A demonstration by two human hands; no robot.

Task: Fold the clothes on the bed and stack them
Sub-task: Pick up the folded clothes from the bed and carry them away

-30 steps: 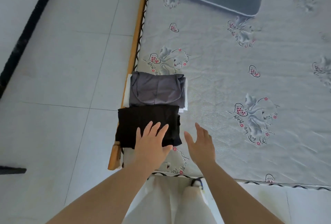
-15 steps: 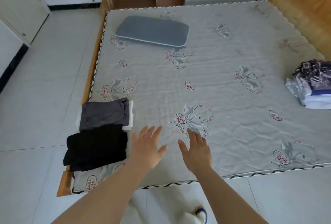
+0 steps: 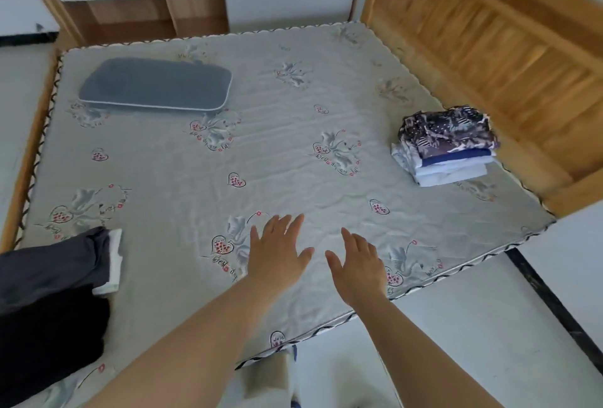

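Reaching over a grey floral-print quilted mattress [image 3: 182,179], the left hand [image 3: 277,252] and right hand [image 3: 357,264] are spread flat, holding nothing. Folded dark grey and black garments [image 3: 49,293] lie far left; a patterned-topped stack of folded clothes [image 3: 447,146] sits far right.

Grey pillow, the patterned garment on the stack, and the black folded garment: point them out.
Grey pillow [image 3: 156,84], head view, top face.
Patterned garment [image 3: 448,132], head view, upper surface.
Black folded garment [image 3: 49,339], head view, middle.
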